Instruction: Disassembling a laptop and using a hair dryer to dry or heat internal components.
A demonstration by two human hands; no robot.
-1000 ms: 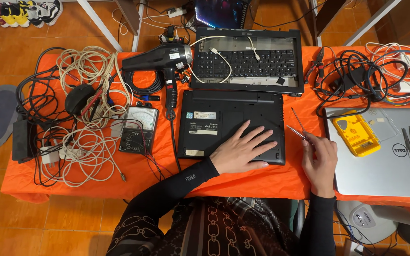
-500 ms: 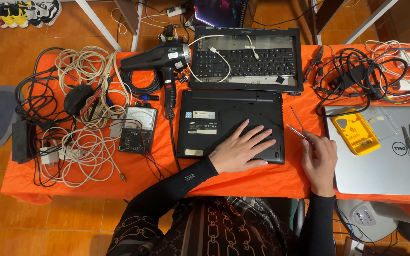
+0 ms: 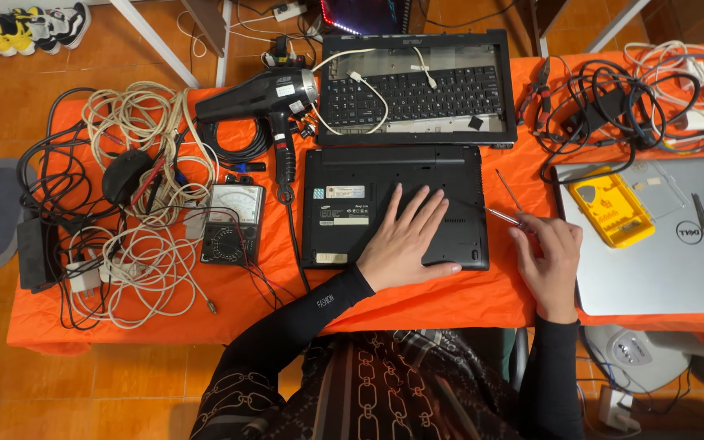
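Note:
A black laptop lies bottom side up on the orange table cover. My left hand rests flat on its right half, fingers spread. My right hand sits just right of the laptop, fingers curled around a thin screwdriver whose tip points toward the laptop's right edge. A second thin metal tool lies on the cloth just above it.
Behind the laptop lie a stripped laptop keyboard shell and a black hair dryer. An analog multimeter and tangled cables fill the left. A silver laptop with a yellow bit case is at right.

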